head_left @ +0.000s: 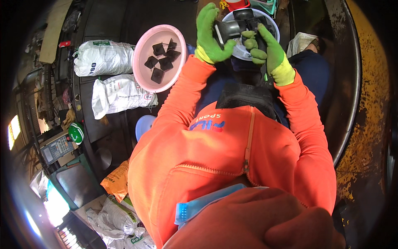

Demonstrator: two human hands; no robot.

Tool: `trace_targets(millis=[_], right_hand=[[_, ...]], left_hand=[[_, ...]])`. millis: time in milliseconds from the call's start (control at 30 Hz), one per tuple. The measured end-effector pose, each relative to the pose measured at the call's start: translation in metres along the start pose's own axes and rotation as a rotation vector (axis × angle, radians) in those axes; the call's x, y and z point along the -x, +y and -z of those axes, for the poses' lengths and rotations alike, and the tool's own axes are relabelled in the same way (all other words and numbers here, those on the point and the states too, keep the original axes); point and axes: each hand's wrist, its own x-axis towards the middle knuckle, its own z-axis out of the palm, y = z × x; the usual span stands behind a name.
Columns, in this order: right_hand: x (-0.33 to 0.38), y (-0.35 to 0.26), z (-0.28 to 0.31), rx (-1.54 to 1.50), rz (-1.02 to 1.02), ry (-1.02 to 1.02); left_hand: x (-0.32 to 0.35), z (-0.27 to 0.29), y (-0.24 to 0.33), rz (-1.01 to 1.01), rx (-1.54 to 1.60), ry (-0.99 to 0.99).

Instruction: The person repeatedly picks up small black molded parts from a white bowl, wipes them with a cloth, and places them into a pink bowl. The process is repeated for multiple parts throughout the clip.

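I wear green gloves with yellow cuffs on both hands. A black plastic part, shaped like a cup with a wide flange, is held by my left hand at its flange, between the long fingers and the thumb. Close by on the right, my right hand is closed, its fingers curled toward the part's narrow end; what lies inside them is hidden. Behind and under the hands stands a white basin with several black parts in it.
To the left, a pink basin holds several black square-flanged pieces. White sacks lie beyond it. A red container stands behind the white basin. A rusty yellow surface borders the right side.
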Motion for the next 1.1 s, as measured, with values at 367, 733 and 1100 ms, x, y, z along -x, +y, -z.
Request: trace_targets(millis=[367,733,1100], right_hand=[[-0.009,-0.007,0.016,1.367,0.944,-0.145],[-0.011,-0.004,0.015,1.156,0.688,-0.032],[-0.005,-0.008,0.011,1.626,0.913,-0.053]], left_hand=[[0.038,-0.02,0.016,1.103,1.769,0.085],[0.018,-0.011,0.036,1.317,1.484,0.159],[0.012,0.006,0.024,1.295,1.485,0.147]])
